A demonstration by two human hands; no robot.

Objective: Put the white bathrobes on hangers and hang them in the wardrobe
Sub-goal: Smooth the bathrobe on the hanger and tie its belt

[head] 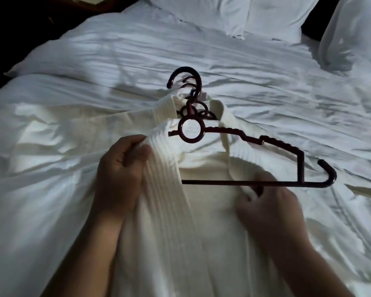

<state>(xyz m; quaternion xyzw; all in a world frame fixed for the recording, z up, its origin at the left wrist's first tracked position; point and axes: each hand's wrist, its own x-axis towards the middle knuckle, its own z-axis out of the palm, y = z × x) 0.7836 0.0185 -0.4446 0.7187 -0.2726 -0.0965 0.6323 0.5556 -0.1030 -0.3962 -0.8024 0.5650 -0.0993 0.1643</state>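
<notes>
Your left hand (121,168) has its fingers curled shut around the ribbed collar edge of the white bathrobe (201,232). The thumb presses the cloth from the front, and the back of the hand faces you. Your left arm comes up from the bottom of the view, a bit left of the middle.

Your right hand (268,209) is turned palm down. Its fingers are bent and pinch a small fold of the robe right under the bottom bar of the dark hanger (272,144). The fingertips are tucked into the cloth, so you cannot tell if they also touch the bar. Your right arm comes in from the lower right corner.

The hanger lies on top of the robe near its neck. Its left side is hidden under the collar, and its right side sticks out in the open. More dark hangers (196,108) sit stacked just behind it at the neck, hooks pointing up the bed.

The robe is spread out flat on the white bed (266,71). White pillows (255,16) lie at the far end.
</notes>
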